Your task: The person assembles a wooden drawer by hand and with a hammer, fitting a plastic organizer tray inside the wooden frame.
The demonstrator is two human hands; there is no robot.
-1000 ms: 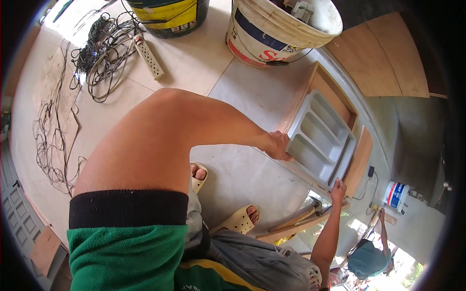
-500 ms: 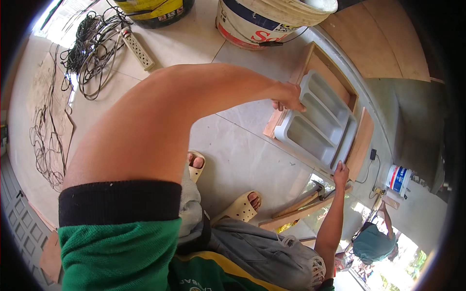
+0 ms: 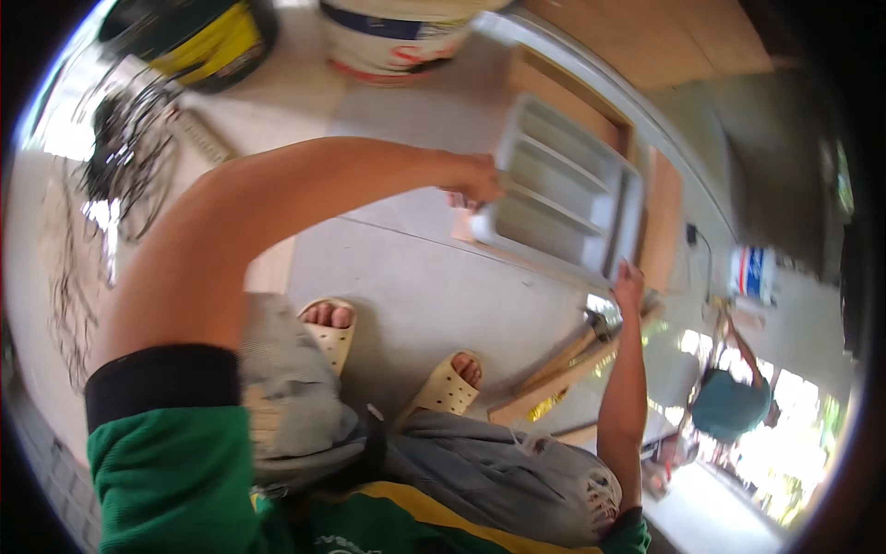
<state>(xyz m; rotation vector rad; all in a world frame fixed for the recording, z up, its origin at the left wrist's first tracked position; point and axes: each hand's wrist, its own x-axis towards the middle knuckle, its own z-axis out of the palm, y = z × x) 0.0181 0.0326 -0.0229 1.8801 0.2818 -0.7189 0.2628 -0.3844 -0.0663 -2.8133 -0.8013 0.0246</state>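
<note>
A pale grey cutlery tray (image 3: 537, 247) with several long compartments is held between my two hands. My left hand (image 3: 475, 182) grips its left end, fingers curled under the rim. At the near right corner, my right hand (image 3: 628, 284) is closed on the edge. Behind and partly under the tray is a shallow wooden drawer box (image 3: 577, 92), its far side bare and its near side mostly hidden. The tray sits tilted over this box; blur hides whether they touch. A flat wooden board (image 3: 662, 217) stands along the box's right side.
A white bucket (image 3: 397, 42) and a black-yellow bucket (image 3: 198, 46) stand at the back. Tangled cords (image 3: 129, 148) and a power strip (image 3: 201, 137) lie left. Wood pieces (image 3: 563, 374) lie near my right forearm. Another person (image 3: 731, 404) is at far right, near a small white-blue bucket (image 3: 754, 274).
The tray has come up and toward me, covering more of the drawer box's near side. Both hands keep their hold on it. My view has also shifted.
</note>
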